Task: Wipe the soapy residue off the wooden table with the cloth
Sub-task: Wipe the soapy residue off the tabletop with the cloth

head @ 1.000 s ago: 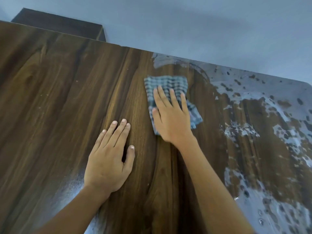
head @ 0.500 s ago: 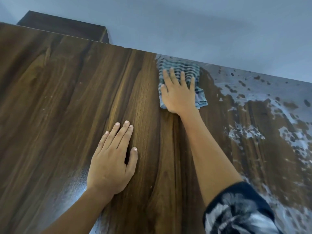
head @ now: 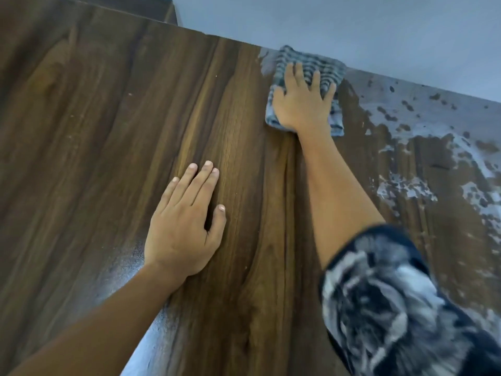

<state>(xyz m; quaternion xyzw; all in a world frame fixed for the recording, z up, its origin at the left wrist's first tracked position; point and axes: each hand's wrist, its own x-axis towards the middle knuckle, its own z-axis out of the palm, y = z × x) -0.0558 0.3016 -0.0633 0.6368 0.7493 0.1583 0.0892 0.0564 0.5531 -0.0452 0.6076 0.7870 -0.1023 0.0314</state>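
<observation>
One folded checked cloth [head: 311, 65], blue-grey with dark stripes, lies at the far edge of the wooden desk [head: 108, 118], its far fold reaching the rim by the grey wall [head: 352, 23]. The right hand [head: 302, 104] lies flat on top of it, palm down, fingers straight and slightly spread, pressing the cloth onto the wood rather than curling round it; the cloth shows beyond the fingertips and on both sides of the palm. The right arm stretches forward from a dark sleeve [head: 393, 308] with a pale pattern, which is blurred at the lower right.

Pale soapy residue [head: 406, 123] covers the desk to the right of the cloth in broken patches and spots, running along the far edge and down the right side. A small smear also sits just left of the cloth's far corner.

The left hand [head: 184, 229] rests flat on the bare wood, well apart from the cloth, nearer the person, with its fingers straight and close together and the thumb held out to the side; it holds nothing. A pale sheen beside its wrist may be reflection or moisture. A dark wooden piece [head: 151, 6] shows beyond the desk's far left edge.
</observation>
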